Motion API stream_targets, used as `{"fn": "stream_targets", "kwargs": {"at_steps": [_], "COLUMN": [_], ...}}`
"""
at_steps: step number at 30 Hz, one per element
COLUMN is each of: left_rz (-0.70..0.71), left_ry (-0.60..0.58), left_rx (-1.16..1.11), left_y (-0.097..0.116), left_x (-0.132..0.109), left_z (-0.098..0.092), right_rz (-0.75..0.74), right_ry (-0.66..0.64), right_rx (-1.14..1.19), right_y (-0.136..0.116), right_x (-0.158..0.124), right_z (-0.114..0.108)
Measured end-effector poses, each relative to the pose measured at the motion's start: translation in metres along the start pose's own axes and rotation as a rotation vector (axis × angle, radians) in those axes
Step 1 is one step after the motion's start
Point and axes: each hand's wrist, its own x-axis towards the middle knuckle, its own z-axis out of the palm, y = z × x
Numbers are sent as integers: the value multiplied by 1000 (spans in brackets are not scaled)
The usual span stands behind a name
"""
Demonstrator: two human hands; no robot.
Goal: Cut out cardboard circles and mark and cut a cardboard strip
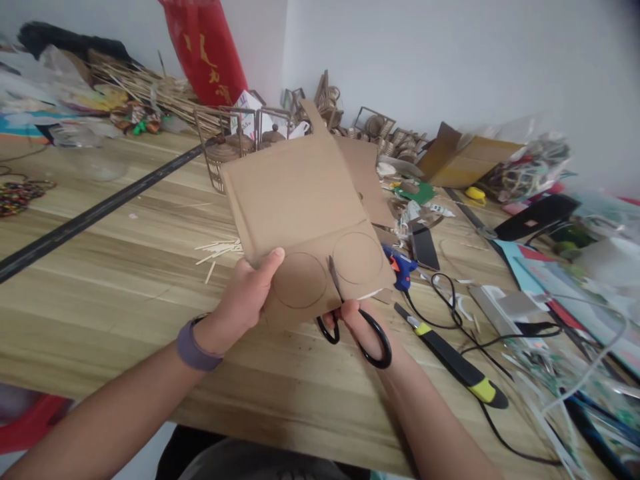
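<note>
While in cardboard [300, 193], scissors [334, 279] tips far-left.

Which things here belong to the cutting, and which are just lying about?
In use: cardboard sheet with two drawn circles, in the left hand; black scissors in the right hand, blades on the sheet.
Lying about: blue glue gun, yellow-and-black utility knife, phone, wooden sticks, long black strip, open cardboard box.
</note>
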Motion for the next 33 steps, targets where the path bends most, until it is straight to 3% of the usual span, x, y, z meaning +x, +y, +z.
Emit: {"fn": "stream_targets", "kwargs": {"at_steps": [17,24,29,33], "left_rz": [15,17,48,-31], "left_ry": [18,39,-13,-72], "left_rx": [19,37,9,-49], "left_y": [7,1,-3,1], "left_x": [-6,-1,-2,-2], "left_z": [3,0,-2,-1], "right_rz": [139,103,66,37], "right_ry": [88,55,19,1], "right_rx": [90,82,103,133], "right_y": [-10,2,11,11], "right_x": [-3,-3,-3,-3], "right_z": [6,5,2,4]}}
